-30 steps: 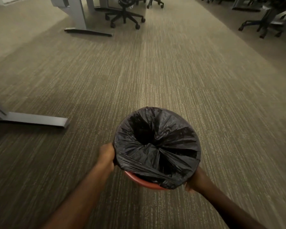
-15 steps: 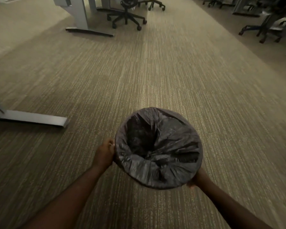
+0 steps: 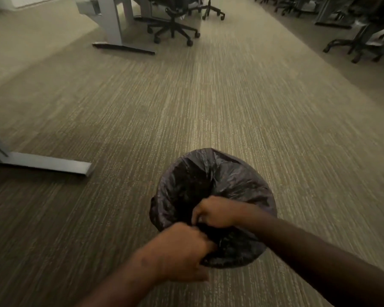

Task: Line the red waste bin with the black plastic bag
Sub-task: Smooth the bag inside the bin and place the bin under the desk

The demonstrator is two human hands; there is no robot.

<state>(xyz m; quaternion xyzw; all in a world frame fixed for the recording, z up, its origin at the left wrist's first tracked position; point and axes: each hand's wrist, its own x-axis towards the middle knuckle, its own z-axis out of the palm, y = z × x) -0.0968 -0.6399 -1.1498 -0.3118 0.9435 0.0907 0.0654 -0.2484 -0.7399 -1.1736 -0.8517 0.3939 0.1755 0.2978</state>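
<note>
Ribbed carpet [image 3: 208, 107]; both hands' grip, left [image 3: 182, 251] and right [image 3: 215, 211], clenched on crinkled black bag [image 3: 231, 180].

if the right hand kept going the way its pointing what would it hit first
Most likely the left hand. The right hand reaches leftward across the black bag, its fingers already gripping bag plastic beside the left hand's knuckles; whether they touch is unclear.

Both forearms are bare to the frame's lower edge, with no sleeve in sight. The left hand [image 3: 182, 251] and right hand [image 3: 215, 212] wear no gloves, rings or watch.
</note>
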